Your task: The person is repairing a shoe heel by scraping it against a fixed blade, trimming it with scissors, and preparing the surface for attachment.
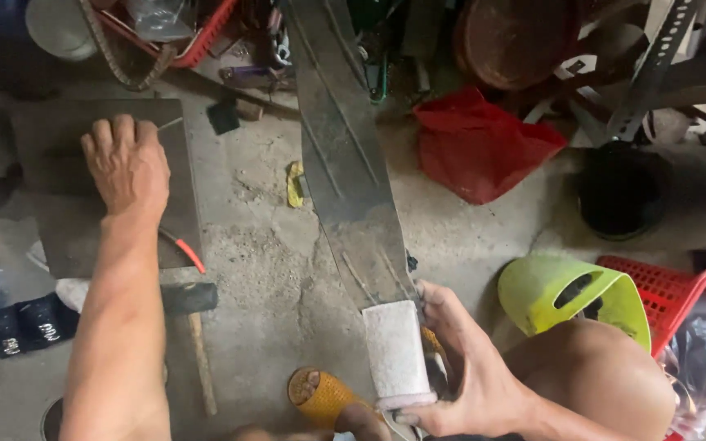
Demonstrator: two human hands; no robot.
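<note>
White-wrapped blade handle in right hand; left hand on plate.

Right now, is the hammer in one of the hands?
No. The hammer lies on the floor under the left arm; the left hand presses a dark plate.

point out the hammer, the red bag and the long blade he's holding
hammer (190, 298), head view, on its dark head
red bag (480, 147), head view, middle of the crumpled plastic
long blade (341, 155), head view, mid-length of the flat dark metal
</note>
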